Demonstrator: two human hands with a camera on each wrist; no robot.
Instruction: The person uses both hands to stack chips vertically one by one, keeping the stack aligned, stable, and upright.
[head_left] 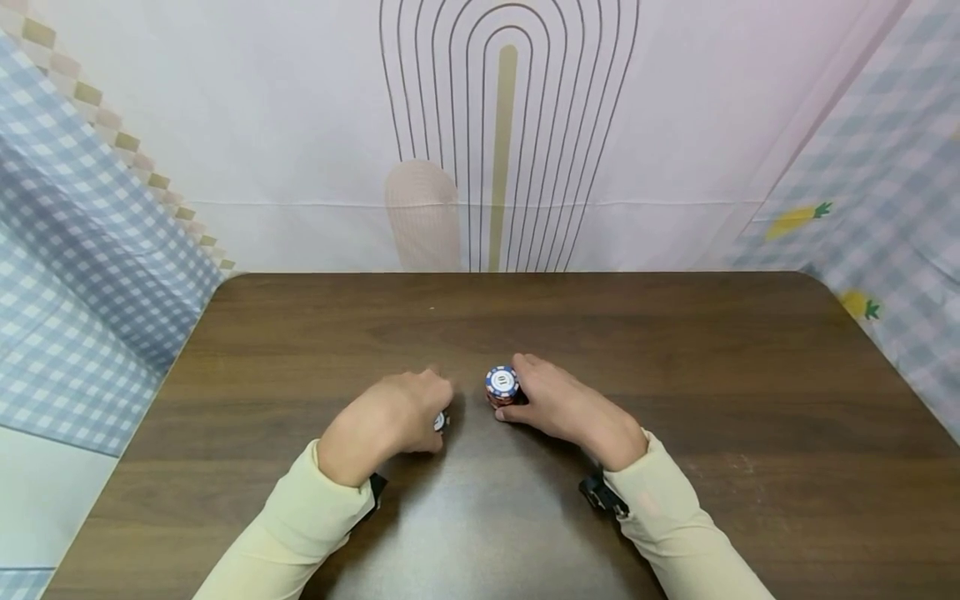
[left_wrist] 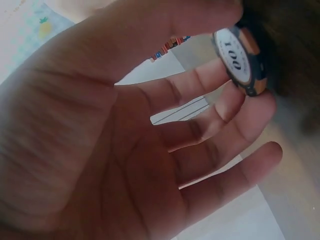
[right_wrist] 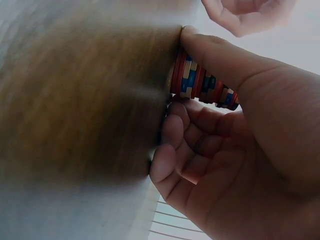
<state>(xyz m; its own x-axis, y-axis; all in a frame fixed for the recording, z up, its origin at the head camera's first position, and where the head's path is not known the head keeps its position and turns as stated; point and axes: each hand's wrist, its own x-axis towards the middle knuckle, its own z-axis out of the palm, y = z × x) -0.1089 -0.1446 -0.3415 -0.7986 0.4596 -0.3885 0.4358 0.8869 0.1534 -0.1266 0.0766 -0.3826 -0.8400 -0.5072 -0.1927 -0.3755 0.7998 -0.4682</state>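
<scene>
chip stack [head_left: 502, 386] on table [head_left: 675, 375], single chip [head_left: 440, 422] left of it.

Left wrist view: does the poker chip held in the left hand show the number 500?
No, the poker chip pinched at the fingertips of the left hand plainly reads 100 on its white centre.

A dark wooden table [head_left: 675, 350] stands before a patterned cloth backdrop [head_left: 300, 125].

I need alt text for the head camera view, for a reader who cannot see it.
Two hands work on a dark wooden table: the right hand grips a short stack of poker chips, and the left hand pinches a single chip beside it. Patterned cloth hangs behind.
</scene>
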